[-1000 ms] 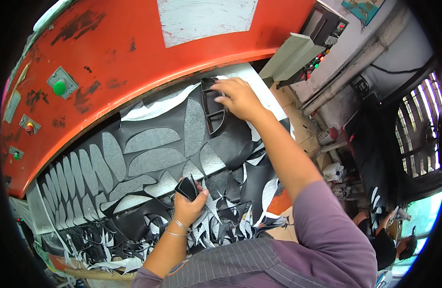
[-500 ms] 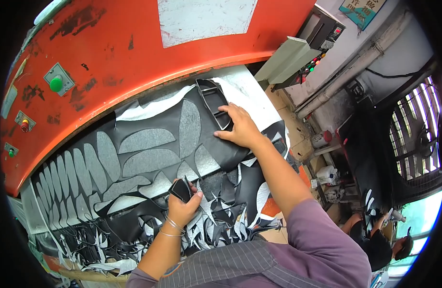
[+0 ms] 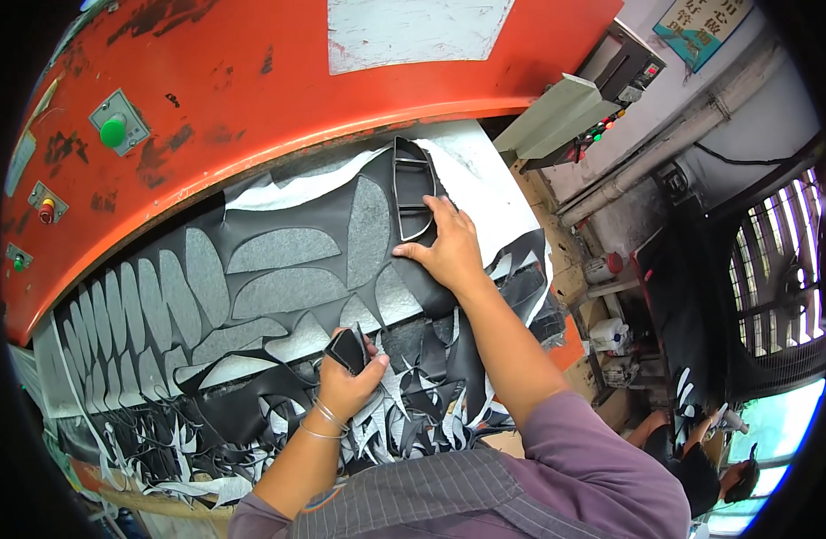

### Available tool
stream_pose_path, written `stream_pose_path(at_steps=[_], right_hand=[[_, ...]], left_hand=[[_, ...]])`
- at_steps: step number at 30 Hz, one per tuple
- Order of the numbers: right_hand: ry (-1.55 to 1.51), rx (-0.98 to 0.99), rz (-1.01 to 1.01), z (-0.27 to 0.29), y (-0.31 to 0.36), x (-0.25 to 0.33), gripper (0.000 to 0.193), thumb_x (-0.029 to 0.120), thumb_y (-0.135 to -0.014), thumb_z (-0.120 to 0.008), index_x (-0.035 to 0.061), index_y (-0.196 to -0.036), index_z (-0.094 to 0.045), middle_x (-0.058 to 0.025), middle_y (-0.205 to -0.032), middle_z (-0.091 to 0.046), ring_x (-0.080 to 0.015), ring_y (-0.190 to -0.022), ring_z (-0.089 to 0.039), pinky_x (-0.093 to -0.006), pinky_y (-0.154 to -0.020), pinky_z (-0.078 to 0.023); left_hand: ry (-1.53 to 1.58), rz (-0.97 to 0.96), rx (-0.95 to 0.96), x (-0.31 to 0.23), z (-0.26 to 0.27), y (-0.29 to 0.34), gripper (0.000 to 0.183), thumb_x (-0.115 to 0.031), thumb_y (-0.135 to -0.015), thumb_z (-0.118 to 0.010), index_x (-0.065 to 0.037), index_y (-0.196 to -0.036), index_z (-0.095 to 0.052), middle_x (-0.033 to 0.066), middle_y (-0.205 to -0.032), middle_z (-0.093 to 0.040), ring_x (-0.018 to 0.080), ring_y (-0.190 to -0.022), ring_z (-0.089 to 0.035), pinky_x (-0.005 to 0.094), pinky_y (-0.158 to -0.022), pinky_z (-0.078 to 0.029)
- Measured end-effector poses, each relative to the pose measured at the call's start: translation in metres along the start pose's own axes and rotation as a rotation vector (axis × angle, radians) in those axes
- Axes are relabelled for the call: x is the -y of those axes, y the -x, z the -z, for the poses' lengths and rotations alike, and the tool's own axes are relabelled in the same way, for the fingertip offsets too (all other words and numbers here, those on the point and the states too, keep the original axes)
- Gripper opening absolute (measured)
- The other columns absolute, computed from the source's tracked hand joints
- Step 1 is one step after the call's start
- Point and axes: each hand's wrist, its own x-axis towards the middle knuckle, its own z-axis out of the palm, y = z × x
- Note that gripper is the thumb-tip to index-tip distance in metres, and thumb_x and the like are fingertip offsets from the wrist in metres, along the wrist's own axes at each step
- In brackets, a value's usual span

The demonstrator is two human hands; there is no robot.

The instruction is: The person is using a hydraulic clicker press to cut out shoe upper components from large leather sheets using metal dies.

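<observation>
A half-moon metal cutting die (image 3: 415, 208) with inner crossbars lies on a black sheet (image 3: 292, 211). My right hand (image 3: 449, 247) grips its near end, fingertips on the curved right edge and thumb by the lower tip. To the die's left are several curved openings in the sheet, showing grey fuzzy material, one of them a tall leaf shape (image 3: 368, 232). Closer to my body, my left hand (image 3: 350, 377) is closed around a small stack of black cut pieces (image 3: 347, 351), held above the sheet's near edge.
An orange machine beam (image 3: 242, 90) with a green push button (image 3: 113, 132) spans the far side. Black and white scraps (image 3: 404, 395) heap along the near edge. White backing (image 3: 480, 184) shows at right. A co-worker (image 3: 700, 463) is at the far lower right.
The die has turned clockwise, now standing nearly parallel to the tall leaf-shaped opening, with my right hand still on it. My left hand keeps its stack. The whole view has shifted slightly.
</observation>
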Motion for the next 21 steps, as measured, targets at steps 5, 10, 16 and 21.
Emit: stream_pose_path(at_steps=[5, 10, 16, 21], right_hand=[[-0.003, -0.048, 0.009, -0.006, -0.001, -0.008, 0.086, 0.052, -0.062, -0.079, 0.0024, -0.126, -0.05, -0.0204, -0.125, -0.057, -0.0343, -0.128, -0.045, -0.0474, -0.106, -0.029], [0.033, -0.098, 0.016, -0.011, -0.001, 0.001, 0.082, 0.052, -0.062, -0.08, 0.0024, -0.12, -0.052, -0.0197, -0.121, -0.059, -0.0353, -0.126, -0.046, -0.0475, -0.105, -0.029], [0.044, -0.112, 0.037, -0.012, 0.0, 0.003, 0.083, 0.054, -0.063, -0.079, 0.0026, -0.122, -0.052, -0.0229, -0.121, -0.059, -0.0349, -0.126, -0.047, -0.0468, -0.104, -0.03], [0.055, -0.132, 0.036, -0.01, -0.004, 0.001, 0.083, 0.056, -0.064, -0.078, 0.0029, -0.123, -0.051, -0.0221, -0.121, -0.059, -0.0344, -0.127, -0.046, -0.0469, -0.105, -0.029]], left_hand=[[-0.074, -0.007, 0.054, 0.003, 0.004, -0.002, 0.03, -0.004, -0.074, -0.069, -0.003, -0.099, -0.051, 0.0038, -0.087, -0.057, 0.0119, -0.081, -0.056, 0.0281, -0.074, -0.047], [-0.045, 0.01, 0.061, 0.0, 0.004, -0.002, 0.031, -0.004, -0.074, -0.069, -0.003, -0.099, -0.051, 0.0037, -0.087, -0.057, 0.0115, -0.081, -0.055, 0.028, -0.075, -0.046], [-0.018, -0.015, 0.046, 0.002, 0.003, 0.0, 0.031, -0.004, -0.075, -0.068, -0.004, -0.099, -0.049, 0.0036, -0.086, -0.057, 0.011, -0.081, -0.055, 0.0275, -0.075, -0.046], [-0.073, -0.041, 0.061, -0.004, 0.003, -0.005, 0.03, -0.005, -0.075, -0.068, -0.004, -0.098, -0.049, 0.0038, -0.086, -0.057, 0.0114, -0.081, -0.055, 0.0277, -0.075, -0.046]])
